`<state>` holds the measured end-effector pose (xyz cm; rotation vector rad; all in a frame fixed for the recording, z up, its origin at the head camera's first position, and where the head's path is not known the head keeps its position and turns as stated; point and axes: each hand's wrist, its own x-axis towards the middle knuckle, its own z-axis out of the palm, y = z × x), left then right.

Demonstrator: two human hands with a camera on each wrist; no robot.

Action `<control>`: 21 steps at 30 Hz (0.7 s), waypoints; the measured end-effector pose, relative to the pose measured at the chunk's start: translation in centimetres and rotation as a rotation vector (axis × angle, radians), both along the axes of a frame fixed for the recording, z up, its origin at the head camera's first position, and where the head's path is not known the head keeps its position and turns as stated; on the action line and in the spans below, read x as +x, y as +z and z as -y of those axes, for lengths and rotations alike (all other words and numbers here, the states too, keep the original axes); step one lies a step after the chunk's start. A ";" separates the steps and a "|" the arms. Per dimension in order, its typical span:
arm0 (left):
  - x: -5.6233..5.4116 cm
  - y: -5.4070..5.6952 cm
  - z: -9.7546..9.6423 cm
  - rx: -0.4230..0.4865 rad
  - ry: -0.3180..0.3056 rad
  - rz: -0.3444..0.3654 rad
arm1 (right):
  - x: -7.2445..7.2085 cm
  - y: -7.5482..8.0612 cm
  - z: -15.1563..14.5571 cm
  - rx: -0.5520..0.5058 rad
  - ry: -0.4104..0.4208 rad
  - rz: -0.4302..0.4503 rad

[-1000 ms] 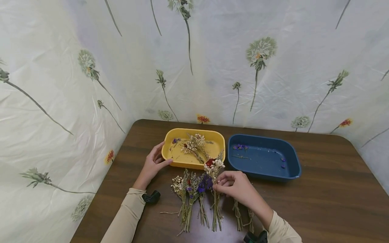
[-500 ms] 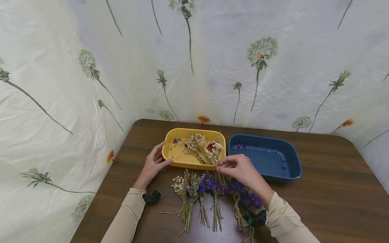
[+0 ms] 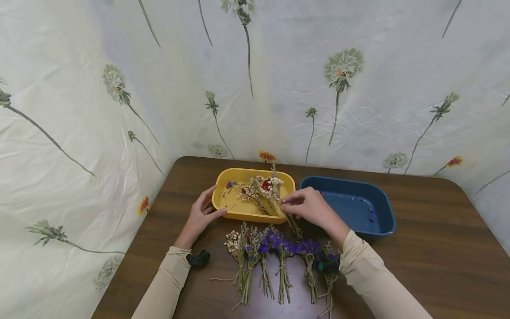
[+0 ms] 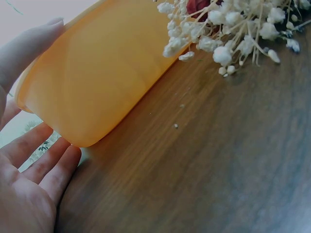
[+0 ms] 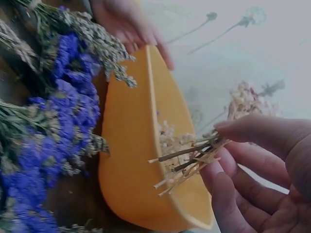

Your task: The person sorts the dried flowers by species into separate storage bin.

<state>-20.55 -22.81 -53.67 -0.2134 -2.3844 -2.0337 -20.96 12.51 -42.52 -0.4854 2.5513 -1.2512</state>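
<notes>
Right grip (image 3: 312, 207) has the dried bouquet (image 3: 274, 186) pinched by its stems, blooms left of it, over the yellow tray (image 3: 247, 216)! Left grip (image 3: 202, 212), fingers spread, touches that tray's end.

Backdrop (image 3: 279, 110): pale, kinda shiny cloth, super wrinkly down the left
Table (image 3: 430, 248): dark brown woodgrain, rounded far corners, bit of glare up front
Dandelion print (image 3: 343, 66): fluffy green-white head, long skinny stem
Red-orange bloom print (image 3: 267, 156): right by the table's far edge
</notes>
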 end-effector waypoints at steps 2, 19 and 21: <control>0.0 -0.1 0.0 -0.001 0.000 0.000 | -0.6 0.2 0.3 0.011 0.018 0.003; -0.3 -0.2 0.1 -0.008 0.000 -0.012 | -4.3 0.1 3.8 0.160 0.150 -0.131; -0.2 -0.2 0.1 -0.011 0.000 -0.012 | -4.7 -0.1 4.3 0.187 0.158 -0.154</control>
